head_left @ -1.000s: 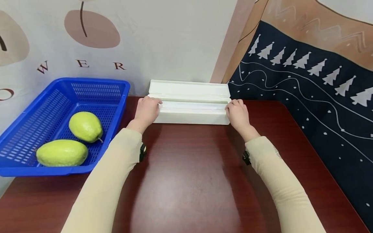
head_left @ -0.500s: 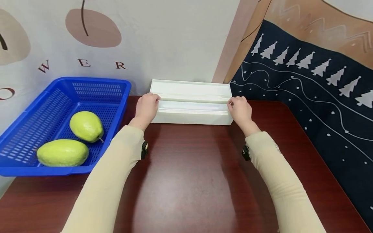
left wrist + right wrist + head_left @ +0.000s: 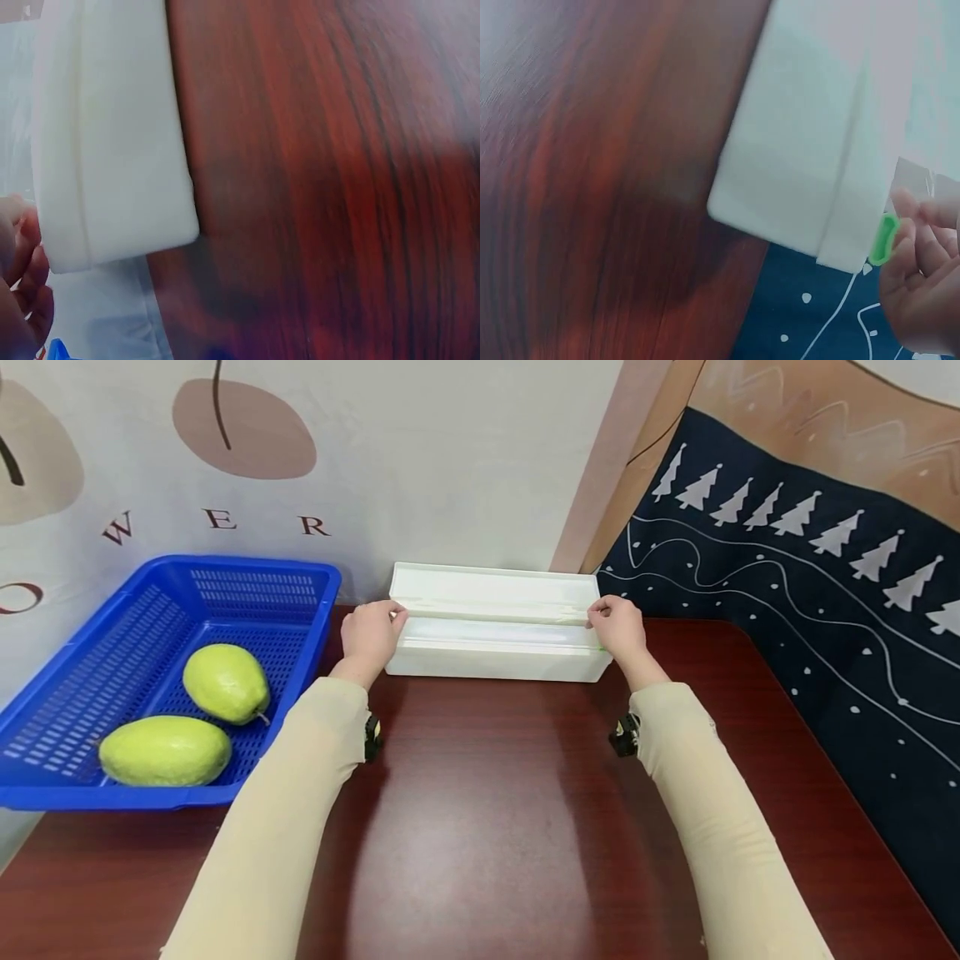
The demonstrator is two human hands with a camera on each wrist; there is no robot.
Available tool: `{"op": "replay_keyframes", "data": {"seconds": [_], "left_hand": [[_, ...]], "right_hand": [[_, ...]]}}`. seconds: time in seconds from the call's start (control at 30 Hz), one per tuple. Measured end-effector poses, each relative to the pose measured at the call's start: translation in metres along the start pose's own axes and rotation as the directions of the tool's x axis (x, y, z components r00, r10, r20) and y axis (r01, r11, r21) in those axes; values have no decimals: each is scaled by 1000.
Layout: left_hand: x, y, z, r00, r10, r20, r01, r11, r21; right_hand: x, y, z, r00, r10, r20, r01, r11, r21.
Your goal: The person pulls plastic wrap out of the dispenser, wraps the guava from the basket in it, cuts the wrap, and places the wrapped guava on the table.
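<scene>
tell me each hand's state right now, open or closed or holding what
Left hand: closed, apparently pinching clear cling film.
Right hand: closed, apparently pinching clear cling film too.

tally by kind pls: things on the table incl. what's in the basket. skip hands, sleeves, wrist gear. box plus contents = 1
Blue basket: 1
Green fruits: 2
White box: 1
Total: 4

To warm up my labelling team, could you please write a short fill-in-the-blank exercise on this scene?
The rectangular blue plastic basket holds ____ oval yellow-green fruits.
It stands to the person's ____ of the long white rectangular box.
The small green tab is nearer the person's ____ hand.
The dark blue cloth shows a row of white ____.
Missing words: two; left; right; trees.
</scene>
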State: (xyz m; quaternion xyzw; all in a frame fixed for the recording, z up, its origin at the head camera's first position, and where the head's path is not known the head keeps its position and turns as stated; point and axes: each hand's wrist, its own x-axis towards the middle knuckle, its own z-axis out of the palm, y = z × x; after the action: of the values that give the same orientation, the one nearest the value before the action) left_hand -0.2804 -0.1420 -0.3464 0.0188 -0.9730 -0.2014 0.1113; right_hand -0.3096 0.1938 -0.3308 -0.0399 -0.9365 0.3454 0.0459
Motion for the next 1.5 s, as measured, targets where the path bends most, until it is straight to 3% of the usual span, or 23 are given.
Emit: {"op": "replay_keyframes", "data": {"seconds": [0.13,0.27,0.4,0.5,0.63,0.73,0.93,1.2,1.37,1.5], "left_hand": [[1,0,-1,999,-36,39,42,983,-181],[2,3,-5,990,-104,99,129,948,-289],[3,7,-7,974,-191,120,221,914,-340],[3,10,-8,967,-228,113,254,905,-341],[3,13,-10,947,-302,108,320,869,-376],[5,15,-11,930,-351,112,363,826,-432],[9,18,-16,922,-370,118,375,769,-518],[11,18,-29,906,-407,114,395,719,-572],[8,22,-39,906,-408,113,393,714,-579],[4,25,-48,909,-405,98,382,716,-584]], "right_hand": [[3,-3,-2,996,92,21,-94,987,129],[3,-5,-6,987,161,8,-160,973,168],[4,-5,-6,983,181,-33,-174,971,163],[4,-8,-5,978,204,-42,-192,961,199],[4,-12,-4,970,241,-31,-220,927,304],[5,-13,-5,961,274,-31,-242,893,379],[4,-15,-9,947,317,-48,-256,837,483],[2,-23,-14,954,294,-51,-211,787,580],[-3,-26,-23,960,276,-51,-185,759,624],[-6,-29,-28,966,251,-58,-160,761,629]]}}
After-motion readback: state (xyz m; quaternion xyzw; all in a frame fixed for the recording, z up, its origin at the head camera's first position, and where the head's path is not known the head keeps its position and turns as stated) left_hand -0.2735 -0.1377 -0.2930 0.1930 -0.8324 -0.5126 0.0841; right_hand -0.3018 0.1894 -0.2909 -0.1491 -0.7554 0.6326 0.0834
